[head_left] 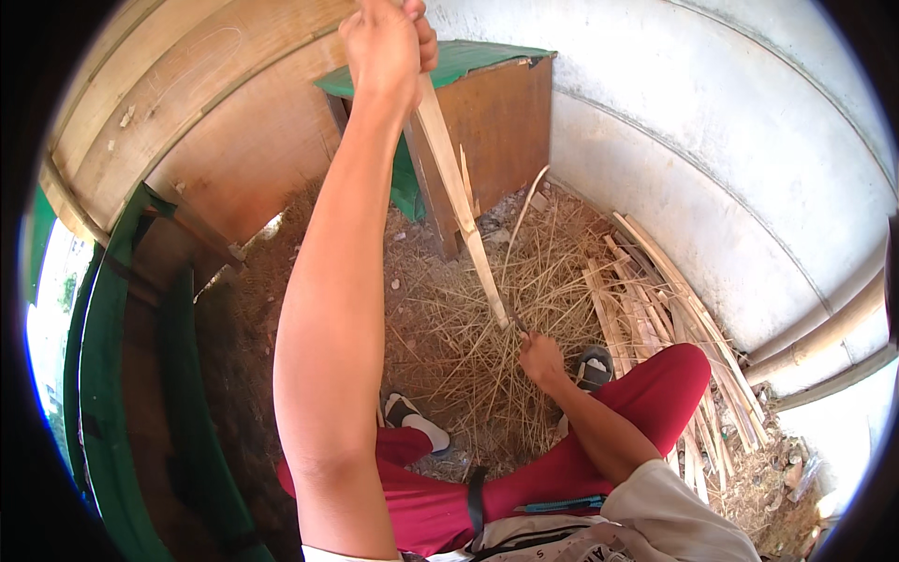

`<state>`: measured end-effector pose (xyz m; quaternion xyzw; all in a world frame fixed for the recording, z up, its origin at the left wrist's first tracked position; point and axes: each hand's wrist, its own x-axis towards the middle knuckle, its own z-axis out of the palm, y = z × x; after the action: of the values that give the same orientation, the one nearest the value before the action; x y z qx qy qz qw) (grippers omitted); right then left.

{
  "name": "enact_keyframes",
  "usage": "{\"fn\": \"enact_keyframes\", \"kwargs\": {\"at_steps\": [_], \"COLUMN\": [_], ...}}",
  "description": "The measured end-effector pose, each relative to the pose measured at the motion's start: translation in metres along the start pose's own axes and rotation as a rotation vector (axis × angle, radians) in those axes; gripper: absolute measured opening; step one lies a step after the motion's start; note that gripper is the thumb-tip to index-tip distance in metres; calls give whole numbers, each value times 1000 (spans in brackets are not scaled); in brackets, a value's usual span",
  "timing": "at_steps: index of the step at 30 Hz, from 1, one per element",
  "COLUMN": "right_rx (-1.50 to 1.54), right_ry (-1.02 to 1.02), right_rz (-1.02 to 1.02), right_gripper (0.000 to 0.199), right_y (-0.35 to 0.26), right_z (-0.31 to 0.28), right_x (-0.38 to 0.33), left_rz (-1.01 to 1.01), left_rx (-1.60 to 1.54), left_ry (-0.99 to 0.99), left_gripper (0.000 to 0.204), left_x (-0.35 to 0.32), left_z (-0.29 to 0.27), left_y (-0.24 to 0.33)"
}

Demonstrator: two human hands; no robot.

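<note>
My left hand is raised high, its fist closed around the upper end of a long, pale bamboo strip. The strip slants down and to the right, away from that fist. Near its lower end my right hand is closed on a knife. Only a short dark piece of the blade shows, close against the strip; the handle is hidden in my fingers. Under both lies a loose heap of thin shavings on the dirt floor, between my sandalled feet.
Several split bamboo strips lie piled along the right wall. A brown wooden cabinet with a green top stands ahead. Green-covered framing is on the left. Pale panels curve around the right side.
</note>
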<state>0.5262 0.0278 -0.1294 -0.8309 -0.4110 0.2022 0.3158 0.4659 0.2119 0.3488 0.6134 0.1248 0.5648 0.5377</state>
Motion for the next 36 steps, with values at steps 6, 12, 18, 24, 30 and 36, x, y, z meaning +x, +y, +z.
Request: {"fn": "enact_keyframes", "kwargs": {"at_steps": [6, 12, 18, 24, 30, 36], "right_rx": [190, 269, 4, -39, 116, 246], "right_ry": [121, 318, 152, -273, -129, -228], "right_rz": [-16, -295, -183, 210, 182, 300], "right_gripper": [41, 35, 34, 40, 55, 51], "right_y": [-43, -138, -14, 26, 21, 32], "right_z": [-42, -123, -7, 23, 22, 20], "right_x": [-8, -17, -5, -7, -2, 5], "left_rz": [-12, -18, -27, 9, 23, 5], "left_rx": [23, 14, -55, 21, -10, -30], "left_ry": [36, 42, 1, -4, 51, -25], "left_gripper": [57, 57, 55, 56, 55, 53], "left_x": [-8, -8, -4, -8, -2, -6], "left_z": [13, 7, 10, -6, -11, -2], "left_y": [5, 3, -5, -6, -2, 4]}}
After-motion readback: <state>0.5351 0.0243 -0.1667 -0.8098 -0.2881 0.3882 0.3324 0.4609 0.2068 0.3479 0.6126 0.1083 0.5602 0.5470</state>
